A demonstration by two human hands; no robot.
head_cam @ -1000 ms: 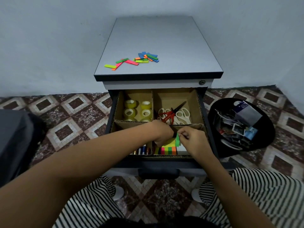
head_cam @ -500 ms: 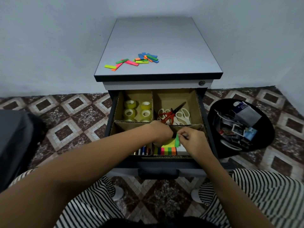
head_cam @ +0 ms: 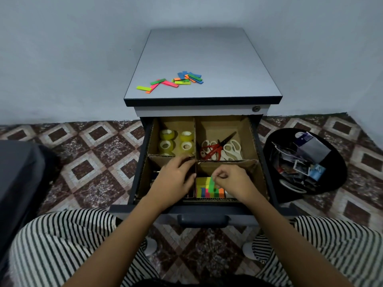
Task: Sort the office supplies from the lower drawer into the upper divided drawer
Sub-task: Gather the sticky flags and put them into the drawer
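Over the near-left compartment of the divided drawer [head_cam: 248, 139], the left hand [head_cam: 176, 179] lies curled against the centre divider, its hold impossible to tell; just right, the right hand [head_cam: 232, 181] pinches a green sticky strip [head_cam: 211, 183] above the sticky notes [head_cam: 202, 182] in the near-right compartment.

Tape rolls [head_cam: 176, 141] left of scissors [head_cam: 221, 149]
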